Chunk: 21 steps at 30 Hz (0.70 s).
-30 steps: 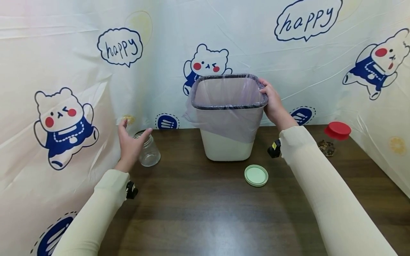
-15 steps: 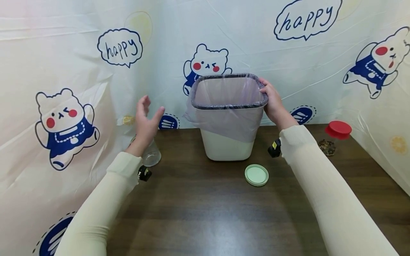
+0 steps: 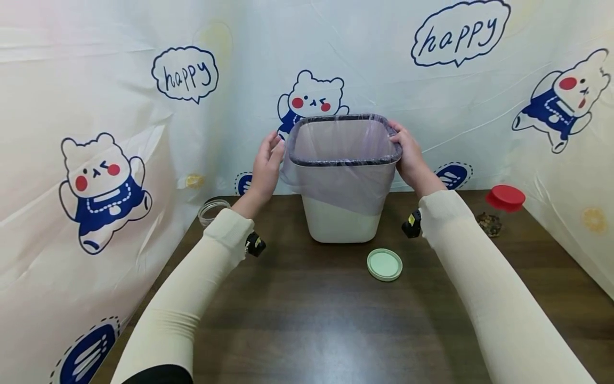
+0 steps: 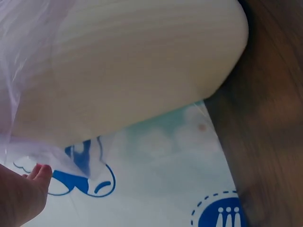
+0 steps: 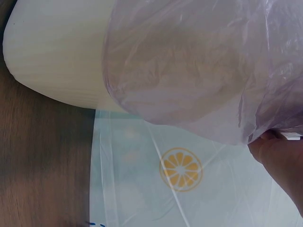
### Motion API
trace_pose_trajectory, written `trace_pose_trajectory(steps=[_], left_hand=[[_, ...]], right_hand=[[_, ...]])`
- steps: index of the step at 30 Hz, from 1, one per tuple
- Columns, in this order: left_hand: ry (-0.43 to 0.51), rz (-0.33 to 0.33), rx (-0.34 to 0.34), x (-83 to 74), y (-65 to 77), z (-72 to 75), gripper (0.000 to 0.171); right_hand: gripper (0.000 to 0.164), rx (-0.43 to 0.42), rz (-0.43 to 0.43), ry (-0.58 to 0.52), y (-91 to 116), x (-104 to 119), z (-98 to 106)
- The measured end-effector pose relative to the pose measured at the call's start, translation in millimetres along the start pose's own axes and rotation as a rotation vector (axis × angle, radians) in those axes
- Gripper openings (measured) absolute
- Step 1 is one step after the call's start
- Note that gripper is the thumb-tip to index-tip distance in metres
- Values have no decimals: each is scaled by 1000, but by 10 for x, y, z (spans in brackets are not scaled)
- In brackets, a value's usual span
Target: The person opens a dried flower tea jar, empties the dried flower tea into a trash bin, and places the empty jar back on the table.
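A white trash bin (image 3: pixel 341 218) stands upright at the back middle of the table, lined with a pale purple trash bag (image 3: pixel 345 184) folded over its dark rim. My right hand (image 3: pixel 409 159) grips the rim at the right corner; in the right wrist view, the thumb (image 5: pixel 274 153) lies against the bag. Just left of the bin, my left hand (image 3: pixel 265 168) is raised with fingers loosely extended, holding nothing. In the left wrist view, its fingertips (image 4: pixel 42 174) are close to the bag's hanging edge; I cannot tell whether they touch.
Behind the left forearm, a lidless glass jar (image 3: pixel 211 208) is mostly hidden. A pale green lid (image 3: pixel 385 264) lies in front of the bin. At right stands a jar with a red lid (image 3: pixel 506 198) and dark contents (image 3: pixel 489 224). A printed curtain (image 3: pixel 384 90) backs the table (image 3: pixel 307 320).
My left hand has moved right, from beside the glass jar to the bin's left side. The jar is now mostly covered by the forearm. My right hand keeps its grip on the rim.
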State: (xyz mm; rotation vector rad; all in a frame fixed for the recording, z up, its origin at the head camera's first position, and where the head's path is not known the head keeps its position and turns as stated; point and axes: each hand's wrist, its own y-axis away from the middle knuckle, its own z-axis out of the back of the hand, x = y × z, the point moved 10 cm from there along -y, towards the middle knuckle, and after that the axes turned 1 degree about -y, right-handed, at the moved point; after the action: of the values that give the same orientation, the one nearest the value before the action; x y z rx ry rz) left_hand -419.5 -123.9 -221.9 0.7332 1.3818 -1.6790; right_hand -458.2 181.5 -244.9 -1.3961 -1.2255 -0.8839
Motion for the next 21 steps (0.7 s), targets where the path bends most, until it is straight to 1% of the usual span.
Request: trace_pose_trajectory(steps=[2,6,10,17,21], left_hand=[[16,20,8,26,-16,-61,62],[41,47,24,82,-51,-125,63],[51,69,65,141,-72,-178,65],[129,68,113,164,-97,-282,64],[154,94,113,213,-111,-335,65]], right_hand=[[59,-4,4,-6,3,-3,5],[59,-5,17,-12,2,5,8],[60,-4,14,-7,-7,-2,11],[59,4,11,8,-11,-5,6],[59,4,6,10,-6,-1,7]])
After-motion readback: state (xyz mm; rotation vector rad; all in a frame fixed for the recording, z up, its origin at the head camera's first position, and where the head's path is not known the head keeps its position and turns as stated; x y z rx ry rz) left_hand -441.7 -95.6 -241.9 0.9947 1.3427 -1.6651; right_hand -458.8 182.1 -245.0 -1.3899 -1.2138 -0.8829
